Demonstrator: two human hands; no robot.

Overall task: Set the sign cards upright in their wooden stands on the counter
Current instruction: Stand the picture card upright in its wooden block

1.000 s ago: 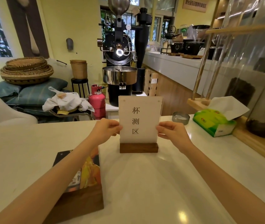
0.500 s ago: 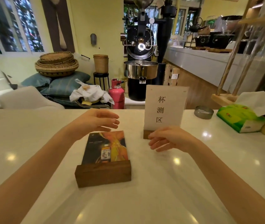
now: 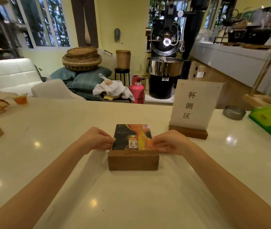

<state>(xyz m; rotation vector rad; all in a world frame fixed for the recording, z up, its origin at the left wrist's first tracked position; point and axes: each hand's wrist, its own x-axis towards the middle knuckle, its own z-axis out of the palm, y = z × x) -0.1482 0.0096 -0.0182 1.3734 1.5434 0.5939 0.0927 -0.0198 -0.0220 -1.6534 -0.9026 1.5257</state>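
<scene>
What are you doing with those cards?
A person is setting sign cards in wooden stands on a white counter. The white card with black characters stands upright in its brown wooden block. The left hand and right hand pinch the sides of the dark orange picture card, which leans back behind its wooden stand.

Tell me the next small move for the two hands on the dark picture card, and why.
Probably tip the picture card up to vertical in its wooden stand. The left hand and right hand pinch its side edges, but it leans far back, while the white sign card already stands upright.
</scene>
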